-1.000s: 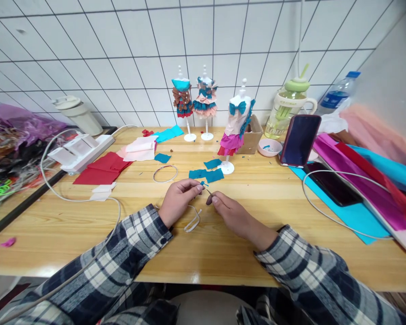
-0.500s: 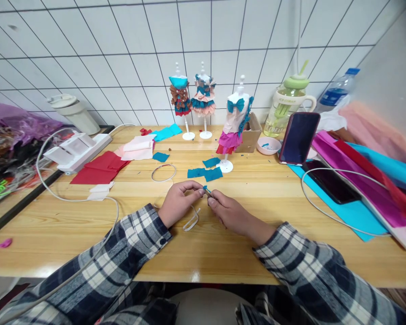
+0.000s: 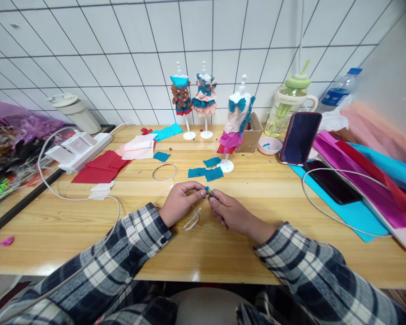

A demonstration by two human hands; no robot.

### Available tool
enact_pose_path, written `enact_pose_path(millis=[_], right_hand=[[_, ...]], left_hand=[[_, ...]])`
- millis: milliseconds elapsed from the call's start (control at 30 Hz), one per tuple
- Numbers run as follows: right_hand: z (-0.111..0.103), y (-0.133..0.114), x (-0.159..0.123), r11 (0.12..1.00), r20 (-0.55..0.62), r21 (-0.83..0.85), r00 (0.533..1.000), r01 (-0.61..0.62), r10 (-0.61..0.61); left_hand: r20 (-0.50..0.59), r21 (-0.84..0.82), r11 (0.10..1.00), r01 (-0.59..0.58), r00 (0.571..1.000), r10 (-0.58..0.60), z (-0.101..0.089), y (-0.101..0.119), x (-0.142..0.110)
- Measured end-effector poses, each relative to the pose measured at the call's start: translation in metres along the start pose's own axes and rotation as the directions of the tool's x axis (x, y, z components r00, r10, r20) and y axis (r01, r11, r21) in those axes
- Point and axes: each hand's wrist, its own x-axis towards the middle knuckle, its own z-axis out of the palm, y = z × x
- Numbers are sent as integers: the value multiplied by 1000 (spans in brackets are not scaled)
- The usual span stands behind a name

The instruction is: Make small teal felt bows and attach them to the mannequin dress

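Observation:
Above the table's middle, my left hand (image 3: 182,201) is closed in a pinch on a small scrap of teal crepe paper (image 3: 207,188). My right hand (image 3: 232,210) is closed around a slim dark tool (image 3: 209,194); its tip meets the scrap, and the fingers hide most of it, so I cannot tell its kind. A thin white cord (image 3: 191,220) loops on the table below my left hand. Just beyond both hands lie several cut teal crepe paper pieces (image 3: 214,174). A thin ring of pale cord (image 3: 164,172) lies past my left hand.
Three small dress forms in paper dresses (image 3: 237,119) stand at the back. A power strip (image 3: 81,151), red paper (image 3: 99,167) and pink paper (image 3: 140,147) are on the left. To the right are a propped phone (image 3: 299,137), a pink bowl (image 3: 269,146), a drink jug (image 3: 286,110) and coloured paper sheets (image 3: 345,223).
My right hand has moved slightly left, bringing the slim tool against the teal scrap in my left hand. The scrap now looks more bunched between the fingers. Nothing else on the table has moved.

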Motion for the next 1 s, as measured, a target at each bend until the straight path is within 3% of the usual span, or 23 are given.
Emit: enact_pose_path(millis=[133, 267, 367, 533, 800, 1000], right_hand=[[-1, 1, 2, 1000, -41, -22, 999, 6, -7], [-8, -3, 4, 981, -245, -154, 957, 117, -153], [-12, -7, 3, 977, -357, -181, 918, 114, -173], [-11, -8, 3, 983, -340, -136, 927, 121, -161], [-17, -6, 5, 976, -273, -163, 945, 142, -183], [-22, -7, 6, 947, -331, -290, 914, 136, -233]], left_hand=[[8, 4, 1000, 3, 1000, -3, 0, -1, 1], [1, 112, 994, -15, 1000, 15, 2, -1, 2], [-31, 241, 969, -59, 997, 69, 4, 0, 1], [-12, 350, 927, -136, 989, 150, 5, 3, -3], [66, 230, 960, -160, 987, 149, 6, -2, -4], [99, 269, 942, -202, 978, 182, 5, 2, -5]])
